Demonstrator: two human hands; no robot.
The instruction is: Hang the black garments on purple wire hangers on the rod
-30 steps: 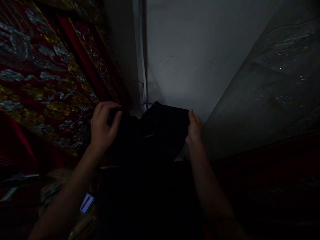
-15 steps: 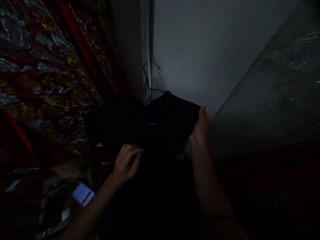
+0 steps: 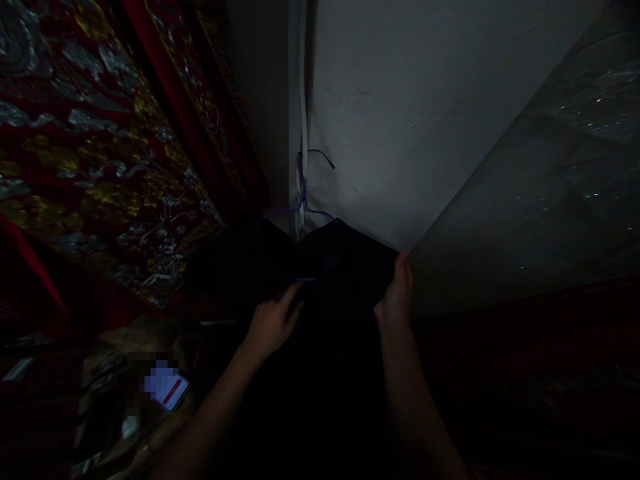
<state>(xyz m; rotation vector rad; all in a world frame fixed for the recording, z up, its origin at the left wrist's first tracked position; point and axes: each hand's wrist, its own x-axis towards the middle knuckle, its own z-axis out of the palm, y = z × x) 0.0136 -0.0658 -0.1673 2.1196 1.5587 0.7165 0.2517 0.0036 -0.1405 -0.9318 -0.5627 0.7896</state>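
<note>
While I have the right hand [image 3: 397,293] gripping the black top [image 3: 345,267] by its shoulder edge, my left hand [image 3: 275,321] bends at its chest; whether it pinches cloth, I cannot tell. The top hangs on a purple hanger [image 3: 303,192] beside the wall [image 3: 400,100].

Dim indoor place, kind unclear: scuffed pale wall [image 3: 425,100], ornate red panel [image 3: 105,153] patterned gold and silver.

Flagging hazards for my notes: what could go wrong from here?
The right hand holds the black garment by one shoulder; a hard tug might pull it off the purple hanger. The left hand, at the garment's front, might crease the cloth. In such dim light, creases could be missed.
</note>
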